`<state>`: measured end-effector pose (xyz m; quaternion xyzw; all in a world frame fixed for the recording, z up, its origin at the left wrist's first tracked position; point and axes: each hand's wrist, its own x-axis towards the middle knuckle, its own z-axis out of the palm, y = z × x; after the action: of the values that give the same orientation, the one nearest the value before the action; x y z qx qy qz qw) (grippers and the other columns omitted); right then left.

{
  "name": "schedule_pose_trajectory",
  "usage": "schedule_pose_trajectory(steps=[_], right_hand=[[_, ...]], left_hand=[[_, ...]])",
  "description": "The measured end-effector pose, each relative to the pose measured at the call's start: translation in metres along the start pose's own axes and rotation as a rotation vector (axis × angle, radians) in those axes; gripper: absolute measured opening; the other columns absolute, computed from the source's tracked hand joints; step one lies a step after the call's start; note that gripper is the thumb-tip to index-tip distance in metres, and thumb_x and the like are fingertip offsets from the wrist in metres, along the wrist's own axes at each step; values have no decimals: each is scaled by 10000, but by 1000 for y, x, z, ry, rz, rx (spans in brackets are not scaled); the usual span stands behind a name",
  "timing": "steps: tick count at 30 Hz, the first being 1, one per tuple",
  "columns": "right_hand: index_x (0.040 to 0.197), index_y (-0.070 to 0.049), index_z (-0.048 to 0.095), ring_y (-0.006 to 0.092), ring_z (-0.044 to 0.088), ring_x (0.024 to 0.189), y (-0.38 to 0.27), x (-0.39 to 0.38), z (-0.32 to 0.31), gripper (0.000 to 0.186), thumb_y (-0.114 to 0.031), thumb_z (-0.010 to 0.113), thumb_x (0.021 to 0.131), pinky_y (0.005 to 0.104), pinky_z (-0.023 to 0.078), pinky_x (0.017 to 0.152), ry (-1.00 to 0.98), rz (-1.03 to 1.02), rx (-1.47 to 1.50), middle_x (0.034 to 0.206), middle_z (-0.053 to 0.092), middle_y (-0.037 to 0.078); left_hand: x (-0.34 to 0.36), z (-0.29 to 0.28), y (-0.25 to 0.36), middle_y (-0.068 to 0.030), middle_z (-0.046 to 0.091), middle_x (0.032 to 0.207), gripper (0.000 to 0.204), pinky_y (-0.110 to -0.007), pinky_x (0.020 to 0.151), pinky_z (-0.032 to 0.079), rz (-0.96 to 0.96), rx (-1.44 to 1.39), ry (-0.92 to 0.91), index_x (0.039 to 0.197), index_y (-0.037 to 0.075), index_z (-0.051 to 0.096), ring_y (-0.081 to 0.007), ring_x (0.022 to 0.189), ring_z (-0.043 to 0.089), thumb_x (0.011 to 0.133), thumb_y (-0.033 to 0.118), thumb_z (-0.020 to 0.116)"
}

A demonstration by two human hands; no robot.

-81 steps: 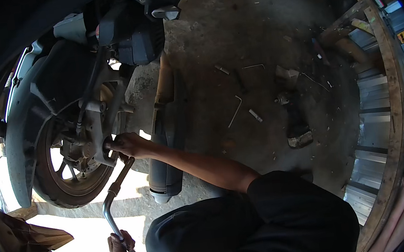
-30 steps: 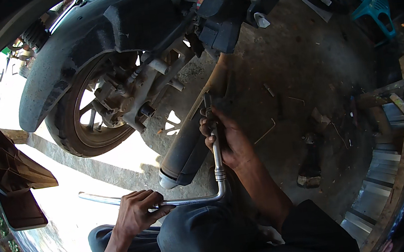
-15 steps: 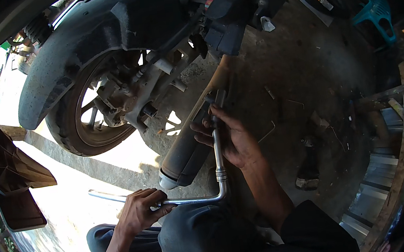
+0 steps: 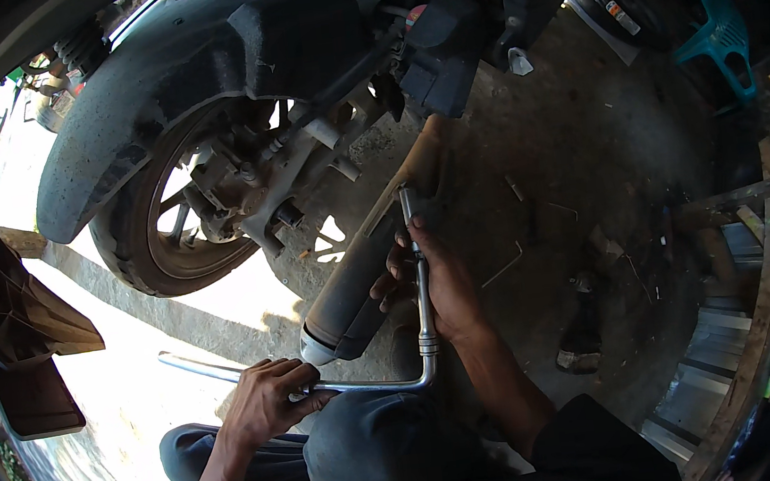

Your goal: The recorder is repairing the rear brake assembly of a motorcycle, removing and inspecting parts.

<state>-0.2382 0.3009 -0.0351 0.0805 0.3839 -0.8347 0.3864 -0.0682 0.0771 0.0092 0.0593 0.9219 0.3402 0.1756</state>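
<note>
Centrally, a bent metal wrench (image 4: 426, 317) is held in both hands, above the person's knee (image 4: 371, 451) and to the right of the motorbike's rear wheel (image 4: 111, 253). The left hand (image 4: 275, 397) is closed, knuckles uppermost, around the long arm of the wrench, whose bare end projects to the left over brightly lit ground. The right hand (image 4: 426, 269) is loosely curled about the other arm, below its cylindrical tip, with the thumb near the tip and the fingers bent to the left of the shaft. In this view the tip overlaps the dark muffler (image 4: 345, 307), which slants beside the wheel; whether the two touch cannot be told. Above the wheel curves a dusty black mudguard (image 4: 122, 137). To the right of the right hand, a thin bent rod (image 4: 505, 267) and a short metal tube (image 4: 516, 188) lie apart on the concrete floor (image 4: 583, 142). Upper right: a teal plastic chair (image 4: 721, 36). Far right: a wooden beam (image 4: 763, 321) beside corrugated metal sheeting (image 4: 701, 347).
</note>
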Motion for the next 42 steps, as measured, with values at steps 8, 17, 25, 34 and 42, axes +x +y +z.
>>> schedule_pose_trajectory(steps=[8, 17, 25, 34, 42], right_hand=[[928, -125, 461, 307, 723, 742, 5, -17, 14, 436, -547, 413, 1025, 382, 591, 525, 131, -143, -158, 702, 534, 45], [940, -138, 490, 231, 670, 624, 32, -17, -25, 420, -549, 452, 1013, 349, 560, 488, 171, -16, -93, 696, 514, 21], [961, -102, 510, 208, 651, 644, 35, -39, -28, 439, -534, 454, 1018, 346, 550, 572, 249, -42, -160, 672, 477, 13], [1133, 15, 524, 161, 551, 769, 61, -89, -40, 406, -378, 477, 1043, 355, 484, 807, -108, -252, -514, 806, 531, 60], [1221, -38, 484, 49, 287, 496, 82, -56, -28, 432, -430, 488, 1040, 258, 334, 495, 102, -355, 214, 598, 277, -59]], left_hand=[[-2, 11, -1, -53, 672, 761, 275, -381, 662, 495, 42, 126, 62, 862, 83, 665, -241, 701, 652, 791, 327, 769], [-11, 41, -10, -62, 663, 716, 292, -387, 554, 480, 2, 74, -14, 812, 108, 632, -273, 643, 649, 818, 386, 720], [-12, 44, -2, -55, 681, 771, 278, -394, 632, 519, 49, 120, 4, 863, 115, 623, -270, 708, 673, 826, 378, 704], [-16, 61, 3, -71, 705, 891, 235, -394, 713, 538, -64, 78, 147, 966, 115, 621, -281, 844, 700, 774, 237, 683], [15, 73, 16, -94, 698, 912, 228, -413, 725, 532, -120, -19, 205, 978, 108, 632, -319, 849, 692, 830, 279, 661]])
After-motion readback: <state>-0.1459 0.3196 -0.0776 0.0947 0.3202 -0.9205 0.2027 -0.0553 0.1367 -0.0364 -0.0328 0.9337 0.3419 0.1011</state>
